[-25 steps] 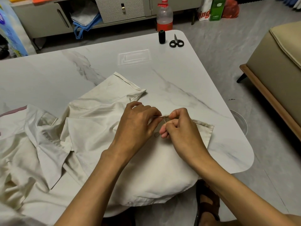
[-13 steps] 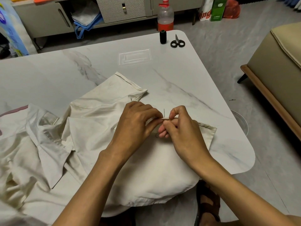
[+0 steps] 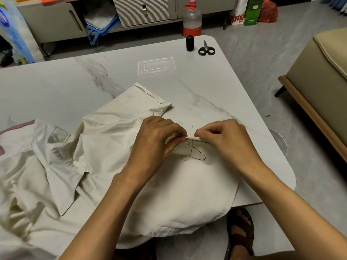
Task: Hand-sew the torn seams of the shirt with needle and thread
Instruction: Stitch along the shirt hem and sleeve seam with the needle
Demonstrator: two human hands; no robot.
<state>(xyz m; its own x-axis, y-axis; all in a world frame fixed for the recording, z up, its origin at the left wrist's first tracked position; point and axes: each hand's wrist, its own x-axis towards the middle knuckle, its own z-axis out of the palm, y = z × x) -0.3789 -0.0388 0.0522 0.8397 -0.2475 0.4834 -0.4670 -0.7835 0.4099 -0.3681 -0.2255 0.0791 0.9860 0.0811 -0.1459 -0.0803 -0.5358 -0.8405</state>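
our left grip [image 3: 157, 139] and right grip [image 3: 223, 139] each pinch a folded seam of the shirt [image 3: 112, 147] near the right edge of the table [image 3: 56, 81]; the needle [image 3: 191, 129] stands between them, thread [image 3: 193, 156] looped on the cloth.

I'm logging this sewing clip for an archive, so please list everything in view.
shirt: one, cream, spread over the table's near side
needle: one, thin, standing up from the folded seam between the hands
thread: one length, dark, looped on the shirt below the seam
thread spool: one, black, far right corner of the table
scissors: one pair, black handles, beside the spool
table: one, white marble
bottle: one, clear with red cap, on the floor behind the table
cabinet: one, grey, far wall
sofa: one, beige, right
sandal: one, brown, on a foot below the table edge
left hand: pinches the seam left of the needle
right hand: pinches the seam right of the needle
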